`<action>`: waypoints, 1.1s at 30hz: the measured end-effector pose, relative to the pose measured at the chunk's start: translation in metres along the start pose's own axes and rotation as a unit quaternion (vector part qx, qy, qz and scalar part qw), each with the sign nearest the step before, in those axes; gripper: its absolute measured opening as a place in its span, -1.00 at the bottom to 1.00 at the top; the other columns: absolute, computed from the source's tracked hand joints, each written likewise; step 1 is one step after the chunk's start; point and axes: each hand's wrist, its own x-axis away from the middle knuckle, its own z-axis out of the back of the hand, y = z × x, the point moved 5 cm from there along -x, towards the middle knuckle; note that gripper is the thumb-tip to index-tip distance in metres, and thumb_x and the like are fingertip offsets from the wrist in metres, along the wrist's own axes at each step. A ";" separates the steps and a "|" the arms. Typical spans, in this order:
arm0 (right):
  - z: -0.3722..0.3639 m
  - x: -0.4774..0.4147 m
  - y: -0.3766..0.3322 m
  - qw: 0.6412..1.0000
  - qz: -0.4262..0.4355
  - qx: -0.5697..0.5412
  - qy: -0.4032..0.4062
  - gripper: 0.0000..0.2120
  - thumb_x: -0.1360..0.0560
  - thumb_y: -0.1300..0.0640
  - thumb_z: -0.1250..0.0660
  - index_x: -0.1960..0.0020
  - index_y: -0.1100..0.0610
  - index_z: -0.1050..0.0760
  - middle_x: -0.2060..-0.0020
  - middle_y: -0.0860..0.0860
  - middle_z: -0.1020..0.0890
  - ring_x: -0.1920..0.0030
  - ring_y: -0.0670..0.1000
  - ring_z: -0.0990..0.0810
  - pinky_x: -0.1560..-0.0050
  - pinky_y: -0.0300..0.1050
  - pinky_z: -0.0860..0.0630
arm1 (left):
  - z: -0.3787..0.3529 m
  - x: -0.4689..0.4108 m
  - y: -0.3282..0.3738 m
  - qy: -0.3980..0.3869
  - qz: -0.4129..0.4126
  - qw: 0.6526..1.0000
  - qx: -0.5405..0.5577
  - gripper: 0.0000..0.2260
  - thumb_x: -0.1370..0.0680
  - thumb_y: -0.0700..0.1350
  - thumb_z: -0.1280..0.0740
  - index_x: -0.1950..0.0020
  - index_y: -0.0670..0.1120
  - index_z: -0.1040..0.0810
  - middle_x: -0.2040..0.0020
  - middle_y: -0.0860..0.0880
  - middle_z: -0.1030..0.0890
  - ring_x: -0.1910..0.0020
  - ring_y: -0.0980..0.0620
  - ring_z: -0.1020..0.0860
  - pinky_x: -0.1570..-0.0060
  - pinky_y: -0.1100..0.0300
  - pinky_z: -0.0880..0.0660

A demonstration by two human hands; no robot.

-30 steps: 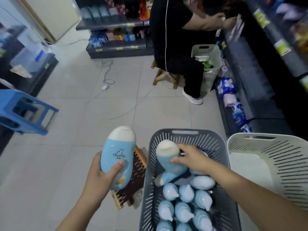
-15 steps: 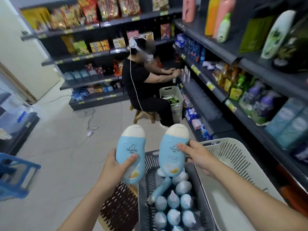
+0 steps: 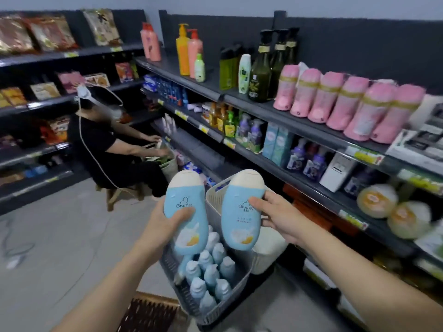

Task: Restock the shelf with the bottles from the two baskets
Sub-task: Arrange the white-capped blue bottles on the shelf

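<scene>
My left hand (image 3: 165, 226) grips a light blue bottle with a cream cap (image 3: 185, 207), upright in front of me. My right hand (image 3: 275, 214) holds a second, identical blue bottle (image 3: 241, 207) beside it. Below them on the floor stands a grey basket (image 3: 237, 291) with several more blue bottles (image 3: 208, 274) in it. A white basket (image 3: 266, 248) sits right behind it, mostly hidden by the held bottles. The dark shelf (image 3: 297, 127) runs along the right, its top board carrying a row of pink bottles (image 3: 345, 106).
A person in black (image 3: 110, 149) sits on a wooden stool down the aisle, hands in another basket (image 3: 167, 164). A brown slatted stool (image 3: 148, 315) is at my feet. Lower shelf boards hold purple bottles (image 3: 309, 159), boxes and round packs (image 3: 393, 207).
My right hand lifted a bottle out of the grey basket. Both hands rose with their bottles, and my view swung up from the floor to the shelf on the right.
</scene>
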 end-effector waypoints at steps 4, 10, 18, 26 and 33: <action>0.042 0.073 0.011 0.995 -0.001 -0.015 0.097 -0.77 -0.53 0.11 -0.30 -0.18 0.10 -0.49 -0.09 0.02 -0.65 -0.12 0.01 -0.62 -0.17 0.04 -0.54 | -0.068 0.016 0.010 -0.087 -0.030 0.995 0.031 -0.88 -0.53 -0.05 -0.35 0.02 -0.08 -0.53 0.22 -0.08 -0.68 0.31 -0.02 -0.63 0.37 0.13 -0.56; 0.116 0.203 0.006 0.968 0.033 -0.052 0.242 -0.81 -0.53 0.12 -0.30 -0.14 0.08 -0.50 0.01 -0.07 -0.68 0.03 -0.14 -0.66 0.10 -0.21 -0.60 | -0.184 0.058 0.031 -0.220 -0.013 0.974 0.047 -0.87 -0.55 -0.10 -0.29 -0.07 -0.10 -0.49 0.18 -0.10 -0.69 0.26 -0.04 -0.66 0.31 0.08 -0.59; 0.209 0.376 0.010 0.875 0.119 -0.123 0.453 -0.84 -0.53 0.17 -0.30 -0.11 0.11 -0.48 0.00 -0.03 -0.66 0.06 -0.13 -0.65 0.21 -0.24 -0.60 | -0.344 0.152 0.070 -0.359 -0.088 0.929 -0.022 -0.59 -0.34 0.02 -0.51 -0.08 0.00 -0.42 0.01 -0.06 -0.59 0.10 0.01 -0.62 0.20 0.09 -0.55; 0.305 0.562 0.027 0.802 0.169 -0.125 0.559 -0.79 -0.52 0.21 -0.30 -0.14 0.20 -0.48 -0.05 0.06 -0.65 0.01 -0.05 -0.64 0.15 -0.19 -0.62 | -0.511 0.275 0.093 -0.428 -0.123 0.895 -0.002 -0.59 -0.44 -0.10 -0.44 -0.21 -0.10 -0.38 -0.06 -0.10 -0.57 0.02 -0.07 -0.60 0.15 0.02 -0.57; 0.378 0.671 0.038 0.777 0.203 -0.119 0.584 -0.61 -0.42 0.10 -0.41 -0.18 0.24 -0.49 -0.02 0.11 -0.68 -0.04 0.06 -0.66 0.03 -0.09 -0.62 | -0.633 0.371 0.108 -0.471 -0.140 0.871 0.029 -0.65 -0.41 -0.10 -0.46 -0.13 -0.02 -0.43 -0.05 -0.09 -0.60 0.00 -0.08 -0.61 0.04 -0.04 -0.57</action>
